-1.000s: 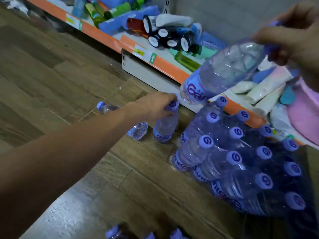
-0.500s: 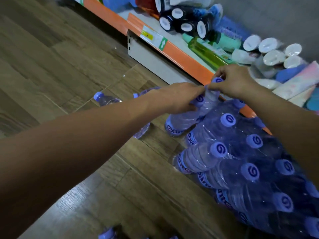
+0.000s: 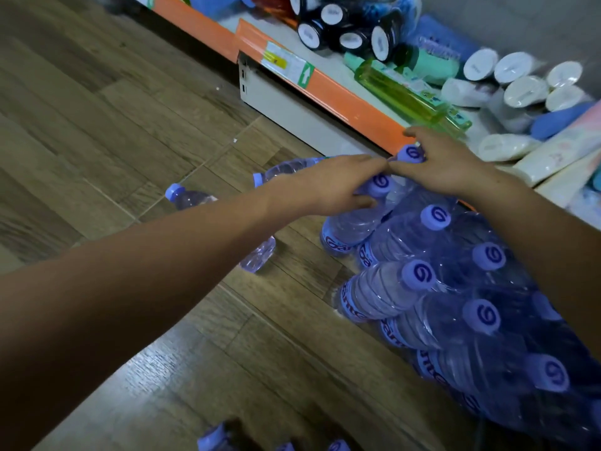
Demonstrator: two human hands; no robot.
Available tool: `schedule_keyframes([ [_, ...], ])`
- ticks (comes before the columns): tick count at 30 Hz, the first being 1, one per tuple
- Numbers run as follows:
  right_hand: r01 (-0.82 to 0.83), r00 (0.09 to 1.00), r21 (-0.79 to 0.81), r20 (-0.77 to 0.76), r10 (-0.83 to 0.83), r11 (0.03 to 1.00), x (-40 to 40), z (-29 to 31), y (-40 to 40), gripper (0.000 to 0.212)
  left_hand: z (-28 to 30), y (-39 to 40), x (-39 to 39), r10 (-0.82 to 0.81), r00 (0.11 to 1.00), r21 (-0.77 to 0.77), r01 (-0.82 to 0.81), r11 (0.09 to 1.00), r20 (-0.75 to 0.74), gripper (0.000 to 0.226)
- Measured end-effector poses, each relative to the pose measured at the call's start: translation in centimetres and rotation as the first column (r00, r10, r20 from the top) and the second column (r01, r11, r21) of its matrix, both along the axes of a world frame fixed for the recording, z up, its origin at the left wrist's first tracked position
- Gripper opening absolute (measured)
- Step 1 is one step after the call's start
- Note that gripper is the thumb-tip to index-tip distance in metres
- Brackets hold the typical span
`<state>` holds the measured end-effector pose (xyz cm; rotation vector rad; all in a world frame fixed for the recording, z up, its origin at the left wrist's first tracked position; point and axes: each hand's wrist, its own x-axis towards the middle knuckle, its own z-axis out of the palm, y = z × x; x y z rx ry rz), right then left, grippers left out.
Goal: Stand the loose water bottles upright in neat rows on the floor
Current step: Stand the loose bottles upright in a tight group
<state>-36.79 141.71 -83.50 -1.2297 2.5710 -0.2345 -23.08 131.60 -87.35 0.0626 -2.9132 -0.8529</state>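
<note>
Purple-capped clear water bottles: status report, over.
Left hand and right hand gripping upright purple-capped clear bottles' tops. Two clear bottles lying loose on wooden floor.

- The left hand (image 3: 328, 187) grips the purple cap of a clear plastic water bottle (image 3: 351, 227) standing at frame centre.
- The right hand (image 3: 445, 164) closes on the cap of the neighbouring upright bottle (image 3: 410, 153), beside the orange shelf edge (image 3: 344, 92).
- Rows of purple-capped standing bottles (image 3: 455, 304) fill the lower right.
- Two loose bottles (image 3: 260, 252) lie on the wood-plank floor (image 3: 97, 125), partly hidden behind the left arm.

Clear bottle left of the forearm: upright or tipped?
Tipped. The clear plastic bottle lies sideways on the wooden floor, purple cap pointing left.
</note>
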Motion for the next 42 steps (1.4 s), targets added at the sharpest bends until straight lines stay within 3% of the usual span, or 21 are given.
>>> schedule_keyframes([
  [4, -0.047, 0.992, -0.231, -0.127, 0.018, 0.972, 3.2, 2.0, 2.3, 0.074, -0.1, -0.1, 0.9, 0.06, 0.997, 0.079, -0.064, 0.995, 0.052, 0.061],
  [7, -0.242, 0.948, -0.436, -0.298, 0.114, 0.867, 7.9, 3.6, 6.0, 0.043, -0.9, -1.4, 3.0, 0.192, 0.974, 0.152, -0.21, 0.966, 0.123, 0.064],
  [10, -0.453, 0.877, -0.476, -0.391, 0.281, 0.754, 12.4, 3.2, 11.2, 0.018, -3.1, -4.1, 7.4, 0.358, 0.904, -0.016, -0.364, 0.931, 0.236, 0.052],
  [12, -0.445, 0.895, -0.438, -0.212, 0.392, 0.781, 15.2, 0.7, 14.8, 0.014, -3.8, -4.9, 11.3, 0.436, 0.866, -0.117, -0.42, 0.9, 0.245, 0.038],
  [14, -0.367, 0.912, -0.332, 0.056, 0.406, 0.869, 17.7, -3.1, 18.1, 0.013, -4.1, -3.8, 14.4, 0.397, 0.899, -0.131, -0.378, 0.917, 0.184, 0.042],
  [17, -0.313, 0.87, 0.022, 0.408, 0.277, 0.95, 20.1, -9.3, 21.7, 0.019, -5.4, 1.6, 17.3, 0.031, 0.953, -0.017, -0.027, 0.999, 0.3, 0.041],
  [19, -0.351, 0.832, 0.174, 0.508, 0.222, 0.92, 21.2, -11.8, 22.9, 0.026, -7.0, 6.5, 18.4, -0.184, 0.856, 0.091, 0.161, 0.983, 0.483, 0.045],
  [21, -0.251, 0.817, 0.173, 0.566, 0.112, 0.952, 22.2, -12.7, 23.0, 0.031, -8.4, 11.4, 19.1, -0.314, 0.687, 0.196, 0.247, 0.949, 0.655, 0.054],
  [23, -0.136, 0.802, 0.12, 0.596, 0.038, 0.983, 23.1, -13.0, 22.7, 0.03, -9.3, 15.2, 19.4, -0.382, 0.56, 0.312, 0.221, 0.924, 0.735, 0.039],
  [25, -0.085, 0.82, 0.087, 0.572, 0.02, 0.993, 23.6, -12.7, 22.5, 0.024, -10.3, 16.8, 19.3, -0.379, 0.519, 0.354, 0.151, 0.923, 0.767, 0.034],
  [28, 0.024, 0.848, 0.039, 0.529, -0.041, 0.999, 23.0, -11.1, 23.3, 0.001, -10.0, 17.0, 19.0, -0.351, 0.619, 0.263, 0.232, 0.936, 0.703, 0.029],
  [31, 0.157, 0.867, 0.042, 0.472, -0.158, 0.987, 20.7, -7.9, 25.4, 0.017, -7.9, 17.4, 17.2, -0.333, 0.711, 0.26, 0.215, 0.941, 0.619, 0.026],
  [35, 0.243, 0.944, 0.0, 0.232, -0.236, 0.97, 18.0, -3.9, 30.1, 0.031, -1.6, 20.4, 13.2, -0.415, 0.827, 0.078, 0.418, 0.905, 0.381, 0.036],
  [38, 0.345, 0.935, -0.13, 0.138, -0.328, 0.93, 18.5, -1.8, 32.4, 0.024, 1.6, 22.0, 11.0, -0.53, 0.826, -0.176, 0.56, 0.81, 0.189, 0.041],
  [42, 0.312, 0.947, -0.245, 0.001, -0.321, 0.918, 19.3, -0.8, 33.2, 0.022, 2.7, 21.8, 8.2, -0.512, 0.843, -0.218, 0.537, 0.815, 0.162, 0.041],
])
